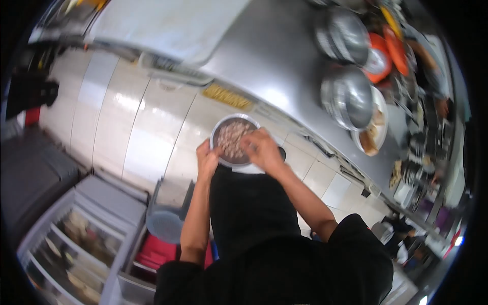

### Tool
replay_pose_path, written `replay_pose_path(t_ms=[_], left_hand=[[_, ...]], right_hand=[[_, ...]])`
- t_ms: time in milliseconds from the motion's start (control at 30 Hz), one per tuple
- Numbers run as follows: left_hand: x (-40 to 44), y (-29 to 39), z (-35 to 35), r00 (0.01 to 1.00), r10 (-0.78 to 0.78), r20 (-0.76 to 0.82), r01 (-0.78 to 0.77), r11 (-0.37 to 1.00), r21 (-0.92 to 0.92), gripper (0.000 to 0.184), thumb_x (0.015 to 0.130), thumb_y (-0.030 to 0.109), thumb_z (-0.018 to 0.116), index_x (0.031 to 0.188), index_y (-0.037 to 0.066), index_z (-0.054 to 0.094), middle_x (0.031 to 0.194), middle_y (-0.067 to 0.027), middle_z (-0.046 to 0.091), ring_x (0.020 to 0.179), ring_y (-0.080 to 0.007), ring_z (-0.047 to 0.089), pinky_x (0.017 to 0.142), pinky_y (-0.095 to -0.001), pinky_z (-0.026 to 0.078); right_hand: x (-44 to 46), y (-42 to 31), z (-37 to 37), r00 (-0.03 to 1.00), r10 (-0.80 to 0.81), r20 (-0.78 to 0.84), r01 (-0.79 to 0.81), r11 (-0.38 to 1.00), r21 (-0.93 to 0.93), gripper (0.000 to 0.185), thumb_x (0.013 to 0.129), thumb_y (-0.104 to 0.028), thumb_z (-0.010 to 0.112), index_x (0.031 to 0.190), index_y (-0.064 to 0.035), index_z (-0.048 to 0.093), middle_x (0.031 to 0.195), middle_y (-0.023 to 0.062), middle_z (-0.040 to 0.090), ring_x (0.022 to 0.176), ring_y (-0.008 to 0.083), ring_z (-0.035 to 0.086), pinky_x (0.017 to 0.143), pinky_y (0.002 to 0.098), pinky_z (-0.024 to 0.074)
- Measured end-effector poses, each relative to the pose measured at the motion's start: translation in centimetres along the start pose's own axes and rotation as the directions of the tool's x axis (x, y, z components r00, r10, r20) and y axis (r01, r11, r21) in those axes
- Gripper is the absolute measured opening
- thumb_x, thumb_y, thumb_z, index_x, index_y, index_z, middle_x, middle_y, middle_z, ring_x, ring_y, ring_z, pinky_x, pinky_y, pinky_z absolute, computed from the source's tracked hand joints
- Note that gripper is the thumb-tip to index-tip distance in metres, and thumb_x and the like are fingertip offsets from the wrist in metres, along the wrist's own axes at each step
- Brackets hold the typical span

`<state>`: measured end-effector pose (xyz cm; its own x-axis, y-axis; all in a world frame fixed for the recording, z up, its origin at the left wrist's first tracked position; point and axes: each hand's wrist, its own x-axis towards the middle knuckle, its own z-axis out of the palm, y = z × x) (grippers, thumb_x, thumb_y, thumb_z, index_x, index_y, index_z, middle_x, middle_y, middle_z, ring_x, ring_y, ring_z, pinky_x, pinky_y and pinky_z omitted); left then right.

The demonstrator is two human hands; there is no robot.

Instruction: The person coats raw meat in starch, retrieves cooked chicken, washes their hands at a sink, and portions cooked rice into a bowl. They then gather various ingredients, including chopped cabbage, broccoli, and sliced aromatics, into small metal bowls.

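A round metal bowl (213, 133) is held in front of my body, above the tiled floor. Small pale brownish-pink pieces (233, 136) fill much of it. My left hand (207, 158) grips the bowl's left rim, its fingers closed round the edge. At the bowl's right side is my right hand (262, 150), with its fingers bent down over the pieces; their tips are blurred, and what they pinch is too small to make out.
A steel counter (269, 56) runs diagonally above, with stacked metal bowls (348, 96), an orange scale (377, 61) and a white oval plate (380, 124). A glass-topped chest (96, 223) stands at lower left, near a red container (155, 251). Another person's arm (424, 56) shows at upper right.
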<state>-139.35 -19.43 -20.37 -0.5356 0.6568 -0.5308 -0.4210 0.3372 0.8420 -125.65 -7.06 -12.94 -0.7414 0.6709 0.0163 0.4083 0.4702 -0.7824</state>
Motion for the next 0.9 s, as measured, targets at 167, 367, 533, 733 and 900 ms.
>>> replay_pose_path(t_ms=[167, 367, 533, 733, 900], left_hand=[[-7.7, 4.5, 7.6, 0.963, -0.055, 0.265, 0.018, 0.99, 0.138, 0.03, 0.065, -0.006, 0.049, 0.092, -0.004, 0.063, 0.083, -0.0052, 0.065, 0.075, -0.0117, 0.059, 0.068, -0.0248, 0.047], [-16.7, 5.3, 25.7, 0.799, -0.116, 0.59, 0.024, 0.987, 0.162, 0.028, 0.069, -0.005, 0.058, 0.097, -0.005, 0.063, 0.088, -0.0065, 0.066, 0.079, -0.0131, 0.061, 0.073, -0.0253, 0.048], [-18.9, 1.9, 43.8, 0.754, -0.277, 0.596, 0.172, 0.958, 0.228, 0.024, 0.075, 0.002, 0.057, 0.098, -0.005, 0.059, 0.082, -0.0098, 0.063, 0.076, -0.0179, 0.061, 0.054, -0.0291, 0.051], [-15.6, -1.9, 60.7, 0.764, -0.16, 0.625, 0.167, 0.985, 0.048, 0.03, 0.081, 0.009, 0.058, 0.106, -0.005, 0.05, 0.098, -0.0156, 0.058, 0.074, -0.0239, 0.062, 0.055, -0.0339, 0.054], [-17.2, 2.2, 66.0, 0.703, -0.223, 0.675, 0.164, 0.975, 0.151, 0.027, 0.086, 0.016, 0.057, 0.106, 0.0, 0.05, 0.091, -0.0136, 0.059, 0.075, -0.0248, 0.062, 0.066, -0.0371, 0.052]], right_hand=[[-6.7, -3.1, -10.5, 0.998, 0.034, 0.056, -0.036, 0.999, 0.028, 0.011, 0.075, -0.015, 0.067, 0.081, -0.0065, 0.065, 0.076, 0.0102, 0.06, 0.076, 0.0292, 0.057, 0.07, 0.0378, 0.0471], [-17.5, 0.8, -26.7, 0.839, 0.109, -0.533, -0.086, 0.994, 0.068, 0.012, 0.075, -0.004, 0.066, 0.087, -0.0025, 0.065, 0.08, 0.0104, 0.063, 0.073, 0.0255, 0.059, 0.066, 0.0324, 0.0474], [-27.9, 9.0, -40.4, 0.386, 0.164, -0.908, -0.444, 0.896, -0.027, 0.018, 0.073, -0.004, 0.065, 0.091, -0.0033, 0.063, 0.096, 0.0141, 0.061, 0.086, 0.0302, 0.057, 0.069, 0.037, 0.0471], [-38.8, 22.1, -56.9, 0.242, -0.071, -0.968, -0.771, 0.592, -0.236, 0.037, 0.075, -0.011, 0.064, 0.11, -0.0039, 0.056, 0.116, 0.0183, 0.053, 0.11, 0.0356, 0.047, 0.089, 0.0453, 0.0392], [-42.3, 30.2, -66.0, 0.419, 0.292, -0.86, -0.902, 0.247, -0.355, 0.028, 0.083, -0.03, 0.059, 0.098, -0.007, 0.064, 0.097, 0.0196, 0.063, 0.095, 0.0388, 0.058, 0.083, 0.0461, 0.045]])
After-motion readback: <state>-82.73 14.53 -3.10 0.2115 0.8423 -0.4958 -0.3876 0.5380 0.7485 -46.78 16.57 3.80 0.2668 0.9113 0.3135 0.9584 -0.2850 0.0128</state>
